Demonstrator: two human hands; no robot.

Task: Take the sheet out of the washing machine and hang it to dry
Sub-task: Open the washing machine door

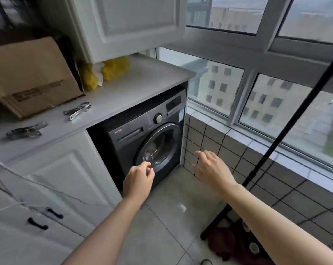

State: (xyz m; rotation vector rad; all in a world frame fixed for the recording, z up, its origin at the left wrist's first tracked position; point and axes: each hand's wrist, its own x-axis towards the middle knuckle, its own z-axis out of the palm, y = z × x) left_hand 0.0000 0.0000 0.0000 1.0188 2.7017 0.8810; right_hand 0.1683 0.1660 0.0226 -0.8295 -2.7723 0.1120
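Note:
A dark grey front-loading washing machine (135,134) stands built in under a white counter, its round door (158,148) shut. Pale laundry shows dimly through the door glass; I cannot tell what it is. My left hand (138,180) is stretched toward the door's lower left rim, its fingers loosely curled and holding nothing. My right hand (213,171) hovers to the right of the door in front of the tiled wall, with fingers spread and relaxed.
The counter (135,87) carries a cardboard box (32,75), yellow bags (114,68) and metal clips (77,110). A black pole (288,131) slants up on the right over a dark stand base (215,226). White cabinet doors (53,178) are on the left, windows above the tiled wall (228,150).

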